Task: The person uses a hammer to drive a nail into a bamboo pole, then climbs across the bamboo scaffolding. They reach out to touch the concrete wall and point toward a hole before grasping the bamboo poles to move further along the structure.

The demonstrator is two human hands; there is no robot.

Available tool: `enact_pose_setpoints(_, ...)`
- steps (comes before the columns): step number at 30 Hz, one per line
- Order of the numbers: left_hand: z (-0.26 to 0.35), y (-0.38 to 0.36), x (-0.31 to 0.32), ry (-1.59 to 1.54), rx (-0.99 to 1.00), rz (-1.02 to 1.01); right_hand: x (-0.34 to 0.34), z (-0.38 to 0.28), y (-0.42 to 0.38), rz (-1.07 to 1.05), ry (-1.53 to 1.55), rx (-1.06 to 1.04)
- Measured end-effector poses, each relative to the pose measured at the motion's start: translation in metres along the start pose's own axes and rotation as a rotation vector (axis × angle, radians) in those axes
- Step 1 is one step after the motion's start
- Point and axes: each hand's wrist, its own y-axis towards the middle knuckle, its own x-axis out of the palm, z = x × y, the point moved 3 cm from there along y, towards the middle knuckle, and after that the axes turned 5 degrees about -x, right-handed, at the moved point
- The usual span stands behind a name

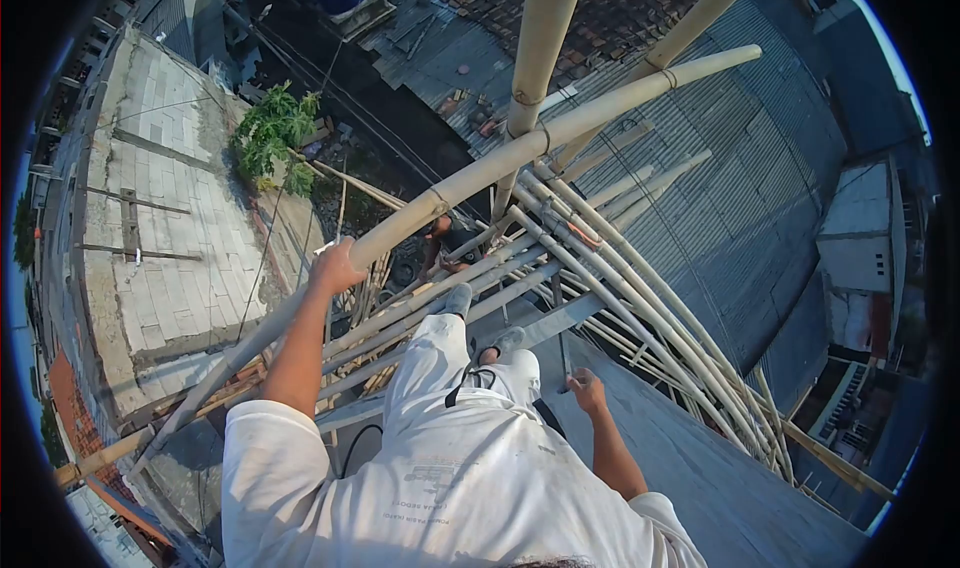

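Note:
My left hand (338, 268) is wrapped round a thick bamboo pole (455, 196) that slants across in front of me like a rail. Something small and white shows beside its fingers. Lower down on my right, my right hand (587, 390) has its fingers closed at the lower end of a thin dark rod (563, 353); what the rod belongs to is not clear. My feet stand on bamboo poles (510, 286) laid side by side, near a grey plank (560, 318).
Upright bamboo (535, 53) crosses the rail ahead. A bundle of long poles (650, 308) runs down to the right. Far below, another person (455, 243) is among the poles. A block wall (190, 258) stands left; a corrugated roof (740, 198) lies right.

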Motion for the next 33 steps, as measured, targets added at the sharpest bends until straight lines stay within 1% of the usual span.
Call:
enact_pose_setpoints(1, -0.001, -0.003, 0.000, -0.018, -0.025, 0.017, -0.003, 0.002, -0.002, -0.005, -0.015, 0.020)
enact_pose_setpoints(3, 0.000, 0.000, -0.003, -0.036, -0.048, -0.067, -0.009, 0.007, 0.002, -0.010, -0.056, -0.005)
enact_pose_setpoints(5, 0.003, -0.002, -0.008, -0.038, -0.057, -0.058, -0.019, 0.010, 0.006, -0.013, -0.095, -0.011)
enact_pose_setpoints(7, 0.009, -0.001, -0.012, -0.038, -0.062, -0.048, -0.031, 0.006, 0.011, 0.033, -0.141, -0.036)
enact_pose_setpoints(8, 0.009, -0.003, -0.010, -0.041, -0.043, -0.052, -0.035, 0.009, 0.018, 0.099, -0.132, -0.100)
enact_pose_setpoints(9, 0.006, -0.006, -0.009, -0.045, -0.036, -0.050, -0.041, -0.002, 0.023, 0.080, -0.153, -0.134)
enact_pose_setpoints(12, 0.005, -0.004, -0.005, -0.022, -0.020, -0.036, -0.065, -0.047, 0.036, 0.137, -0.106, -0.170)
enact_pose_setpoints(13, 0.006, -0.005, -0.006, -0.034, -0.012, -0.023, -0.074, -0.066, 0.043, 0.117, -0.112, -0.209)
enact_pose_setpoints(15, 0.006, -0.009, -0.009, -0.056, -0.032, -0.017, -0.087, -0.097, 0.063, 0.196, -0.042, -0.318)
enact_pose_setpoints(17, 0.006, -0.009, -0.009, -0.074, -0.032, -0.018, -0.106, -0.157, 0.067, 0.226, -0.046, -0.350)
enact_pose_setpoints(18, 0.006, -0.010, -0.008, -0.076, -0.029, -0.031, -0.113, -0.164, 0.087, 0.253, 0.000, -0.469)
enact_pose_setpoints(19, 0.007, -0.010, -0.008, -0.078, -0.025, -0.042, -0.122, -0.202, 0.082, 0.278, 0.051, -0.529)
enact_pose_setpoints(21, 0.009, -0.014, -0.012, -0.080, -0.039, -0.029, -0.139, -0.255, 0.095, 0.312, 0.196, -0.612)
enact_pose_setpoints(24, 0.009, -0.013, -0.013, -0.105, 0.006, -0.027, -0.167, -0.357, 0.089, 0.343, 0.379, -0.774)
enact_pose_setpoints(28, 0.007, -0.012, -0.013, -0.144, 0.004, -0.021, -0.204, -0.485, 0.071, 0.472, 0.421, -1.036)
enact_pose_setpoints(29, 0.008, -0.012, -0.011, -0.152, 0.004, -0.024, -0.220, -0.507, 0.081, 0.516, 0.410, -1.078)
enact_pose_setpoints(30, 0.007, -0.013, -0.009, -0.159, 0.053, 0.039, -0.232, -0.532, 0.084, 0.579, 0.422, -1.104)
enact_pose_setpoints(31, 0.006, -0.011, -0.003, -0.206, 0.058, 0.088, -0.242, -0.553, 0.088, 0.574, 0.421, -1.120)
enact_pose_setpoints(33, 0.006, -0.009, -0.001, -0.230, 0.040, 0.060, -0.262, -0.589, 0.093, 0.764, 0.386, -1.160)
